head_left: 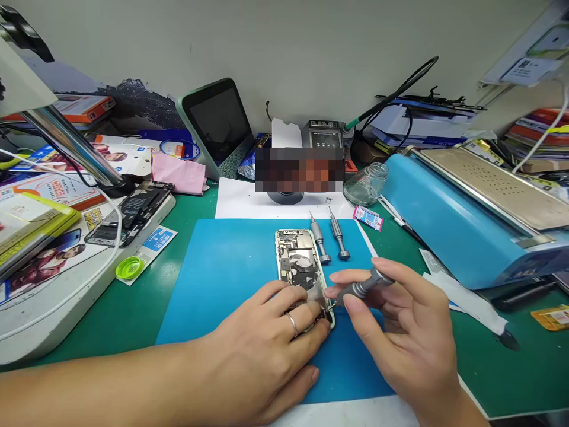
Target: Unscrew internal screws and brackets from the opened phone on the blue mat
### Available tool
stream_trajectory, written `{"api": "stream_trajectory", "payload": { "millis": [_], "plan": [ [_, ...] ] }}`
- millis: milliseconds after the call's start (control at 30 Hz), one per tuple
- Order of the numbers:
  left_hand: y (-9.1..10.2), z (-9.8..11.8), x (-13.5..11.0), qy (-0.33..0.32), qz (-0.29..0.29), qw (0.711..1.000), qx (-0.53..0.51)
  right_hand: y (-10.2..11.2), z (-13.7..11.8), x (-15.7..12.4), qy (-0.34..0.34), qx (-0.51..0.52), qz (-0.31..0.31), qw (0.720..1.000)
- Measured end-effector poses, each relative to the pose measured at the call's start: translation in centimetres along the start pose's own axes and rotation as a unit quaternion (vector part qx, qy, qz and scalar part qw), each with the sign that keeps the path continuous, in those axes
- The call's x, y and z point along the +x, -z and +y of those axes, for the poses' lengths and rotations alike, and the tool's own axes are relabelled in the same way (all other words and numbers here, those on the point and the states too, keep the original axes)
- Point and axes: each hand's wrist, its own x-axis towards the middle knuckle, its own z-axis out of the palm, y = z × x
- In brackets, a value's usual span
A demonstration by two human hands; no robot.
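Note:
An opened smartphone (303,261) lies face up on the blue mat, its inner parts bare. My left hand (271,332), with a ring on one finger, rests over its lower end; the curled fingers hold the frame and cover that part. In my right hand (409,320) is a small grey precision screwdriver (362,289), gripped between thumb and fingers. It tilts down to the left, and its thin tip meets the phone's lower right edge beside my left fingers. Just beyond the phone lie a grey screwdriver (319,237) and a second screwdriver (338,233).
The blue mat (222,267) covers the middle. Behind it are a pixelated screen (299,170), a glass jar (367,184) and a tablet-like display (217,121). At right stands a blue machine (453,225). Another opened phone (133,213) and a green cap (130,268) lie left.

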Motion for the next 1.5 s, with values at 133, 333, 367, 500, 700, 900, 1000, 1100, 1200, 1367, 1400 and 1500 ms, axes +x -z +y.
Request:
{"api": "stream_trajectory", "payload": {
  "millis": [133,333,367,500,700,900,1000,1100,1200,1367,1400,1500],
  "plan": [
    [-0.01,-0.07,0.05,-0.003,0.004,1.000,-0.001,-0.10,-0.09,0.09,-0.009,-0.002,0.001,1.000],
    [-0.03,-0.20,0.10,-0.004,-0.002,1.000,-0.004,0.40,0.35,-0.22,0.062,-0.046,-0.019,0.997],
    [-0.02,-0.21,0.09,-0.004,-0.002,1.000,-0.004,0.48,0.41,-0.23,0.073,-0.052,-0.021,0.996],
    [-0.01,-0.15,0.04,-0.004,0.003,1.000,-0.010,0.60,0.37,-0.09,0.100,-0.075,-0.014,0.992],
    [-0.11,-0.13,0.01,-0.006,0.011,1.000,-0.003,0.57,0.06,0.01,0.109,-0.076,-0.008,0.991],
    [0.02,-0.16,-0.02,-0.010,0.007,1.000,-0.001,0.53,0.04,-0.11,0.087,-0.054,-0.007,0.995],
    [0.02,-0.11,-0.09,-0.011,0.003,1.000,-0.005,0.43,0.08,-0.26,0.073,-0.054,0.004,0.996],
    [0.02,-0.11,-0.11,-0.011,0.005,1.000,-0.002,0.40,0.06,-0.33,0.080,-0.051,0.000,0.995],
    [0.04,-0.15,-0.08,-0.012,0.007,1.000,0.002,0.38,0.00,-0.31,0.087,-0.063,-0.002,0.994],
    [-0.01,-0.20,-0.10,-0.011,0.004,1.000,-0.001,0.29,0.01,-0.43,0.064,-0.058,0.020,0.996],
    [-0.02,-0.21,-0.09,-0.011,0.005,1.000,-0.001,0.27,0.02,-0.45,0.062,-0.054,0.017,0.996],
    [-0.05,-0.23,-0.06,-0.012,0.010,1.000,0.003,0.17,0.05,-0.48,0.060,-0.055,0.008,0.997]
  ]
}}
